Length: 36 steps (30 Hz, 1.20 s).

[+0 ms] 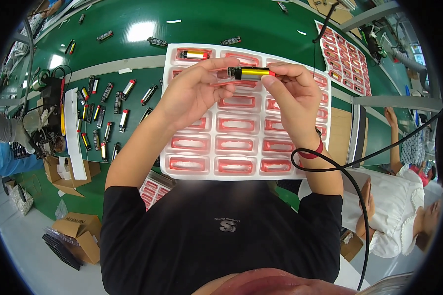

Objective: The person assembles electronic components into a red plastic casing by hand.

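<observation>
Battery unit with a yellow band [252,73] is held up toward the far edge of the white tray [236,177], the right hand [295,88] pinching its red end, thumb and fingers closed on it. The left hand's [192,91] fingers curl round what looks like a reddish clear piece [224,84] by the black end. Fitting step, I reckon; next move probably wants both lined up. Below, red shells [235,139] fill the pockets, another yellow-banded cell [194,54] at the tray's far-left corner. Loose batteries [124,119] litter the worktop [202,24] past its left edge.

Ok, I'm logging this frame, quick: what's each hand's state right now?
Left hand: closed on a translucent red piece.
Right hand: closed, pinching a yellow-and-silver cylinder.
</observation>
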{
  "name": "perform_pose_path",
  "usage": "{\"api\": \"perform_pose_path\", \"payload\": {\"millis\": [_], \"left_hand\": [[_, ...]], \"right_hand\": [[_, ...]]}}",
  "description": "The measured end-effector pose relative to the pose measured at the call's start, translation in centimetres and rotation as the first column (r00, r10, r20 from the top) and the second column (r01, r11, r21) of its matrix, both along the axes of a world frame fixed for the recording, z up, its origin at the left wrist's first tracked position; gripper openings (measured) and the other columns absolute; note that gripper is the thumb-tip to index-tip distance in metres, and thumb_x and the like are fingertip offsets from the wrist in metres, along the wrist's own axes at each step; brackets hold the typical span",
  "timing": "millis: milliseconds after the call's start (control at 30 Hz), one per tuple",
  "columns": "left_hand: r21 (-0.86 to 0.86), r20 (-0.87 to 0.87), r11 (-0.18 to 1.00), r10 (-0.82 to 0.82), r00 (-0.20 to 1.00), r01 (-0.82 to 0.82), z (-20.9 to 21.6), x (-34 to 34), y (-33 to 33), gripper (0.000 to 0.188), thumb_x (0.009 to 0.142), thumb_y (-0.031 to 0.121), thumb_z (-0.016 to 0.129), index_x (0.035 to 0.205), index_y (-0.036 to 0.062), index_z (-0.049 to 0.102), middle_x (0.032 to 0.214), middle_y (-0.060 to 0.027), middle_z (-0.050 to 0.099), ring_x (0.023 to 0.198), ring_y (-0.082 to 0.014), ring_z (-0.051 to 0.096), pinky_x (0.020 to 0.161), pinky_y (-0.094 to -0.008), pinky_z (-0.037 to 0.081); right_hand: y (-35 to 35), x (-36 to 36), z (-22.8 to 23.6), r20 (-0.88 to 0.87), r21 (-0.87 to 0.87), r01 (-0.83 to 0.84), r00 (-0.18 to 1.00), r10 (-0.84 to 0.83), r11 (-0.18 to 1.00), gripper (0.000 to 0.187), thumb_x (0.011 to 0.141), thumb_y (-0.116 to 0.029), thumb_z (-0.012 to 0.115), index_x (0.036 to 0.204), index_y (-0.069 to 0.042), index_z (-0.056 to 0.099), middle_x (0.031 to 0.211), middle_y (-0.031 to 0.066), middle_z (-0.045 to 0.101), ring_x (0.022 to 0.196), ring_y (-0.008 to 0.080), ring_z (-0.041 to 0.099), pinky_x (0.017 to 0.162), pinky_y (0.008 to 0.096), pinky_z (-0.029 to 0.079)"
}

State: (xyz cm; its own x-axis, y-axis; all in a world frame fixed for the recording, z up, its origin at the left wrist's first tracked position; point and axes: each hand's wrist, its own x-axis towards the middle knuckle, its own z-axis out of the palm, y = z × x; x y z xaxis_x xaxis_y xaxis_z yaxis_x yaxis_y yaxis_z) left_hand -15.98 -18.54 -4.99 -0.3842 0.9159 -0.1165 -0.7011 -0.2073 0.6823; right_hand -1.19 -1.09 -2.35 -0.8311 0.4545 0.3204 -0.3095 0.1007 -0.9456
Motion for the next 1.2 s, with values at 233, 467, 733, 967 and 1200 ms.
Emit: {"api": "perform_pose_path", "payload": {"millis": [233, 467, 733, 967, 1200], "left_hand": [[0.143, -0.094, 0.989, -0.024, 0.995, 0.038, 0.4, 0.5, 0.2, 0.058, 0.104, 0.031, 0.036, 0.146, -0.0066, 0.049, 0.141, -0.0157, 0.057, 0.110, -0.0213, 0.060, 0.102, -0.0382, 0.049], [0.170, -0.155, 0.985, -0.016, 0.988, 0.042, 0.2, 0.6, 0.3, 0.056, 0.107, 0.033, 0.037, 0.147, -0.0058, 0.049, 0.141, -0.0142, 0.057, 0.109, -0.0195, 0.059, 0.101, -0.0366, 0.048], [-0.063, -0.418, 0.997, 0.010, 0.908, -0.040, 1.2, 1.7, 0.6, 0.046, 0.107, 0.012, 0.048, 0.151, -0.0010, 0.048, 0.130, -0.0093, 0.064, 0.100, -0.0136, 0.060, 0.093, -0.0307, 0.050], [-0.032, -0.573, 0.995, 0.057, 0.818, -0.092, 0.8, 1.6, -0.2, 0.041, 0.106, 0.004, 0.050, 0.147, 0.0004, 0.050, 0.132, -0.0076, 0.062, 0.099, -0.0097, 0.061, 0.091, -0.0267, 0.053], [-0.098, -0.675, 0.989, 0.013, 0.738, -0.107, 0.9, 1.4, -0.4, 0.040, 0.105, 0.004, 0.050, 0.146, 0.0014, 0.051, 0.127, -0.0095, 0.064, 0.100, -0.0125, 0.063, 0.090, -0.0284, 0.053]], "right_hand": [[0.1, -0.5, -0.4, 0.060, 0.246, 0.012, 0.998, -0.027, 0.969, 0.022, 0.092, 0.004, 0.073, 0.113, 0.000, 0.069, 0.108, 0.0067, 0.071, 0.088, 0.0087, 0.064, 0.079, 0.0228, 0.052], [0.0, -0.5, -0.6, 0.202, 0.227, 0.015, 0.977, -0.062, 0.974, 0.022, 0.094, 0.003, 0.073, 0.115, 0.003, 0.068, 0.110, 0.0080, 0.071, 0.096, 0.0101, 0.065, 0.084, 0.0243, 0.053], [-0.4, -0.9, 0.1, -0.010, 0.568, 0.140, 0.987, -0.163, 0.811, 0.019, 0.092, 0.000, 0.074, 0.111, 0.001, 0.073, 0.114, 0.0093, 0.068, 0.090, 0.0113, 0.065, 0.081, 0.0261, 0.053], [0.2, -1.0, 0.3, 0.238, -0.091, -0.042, 0.969, 0.063, 0.995, 0.031, 0.094, 0.000, 0.072, 0.124, 0.001, 0.066, 0.117, 0.0090, 0.066, 0.096, 0.0113, 0.069, 0.082, 0.0237, 0.055], [0.2, -0.7, 0.2, 0.267, -0.026, -0.115, 0.956, 0.117, 0.993, 0.038, 0.094, 0.005, 0.067, 0.132, 0.005, 0.060, 0.115, 0.0102, 0.068, 0.105, 0.0161, 0.067, 0.093, 0.0281, 0.055]]}}
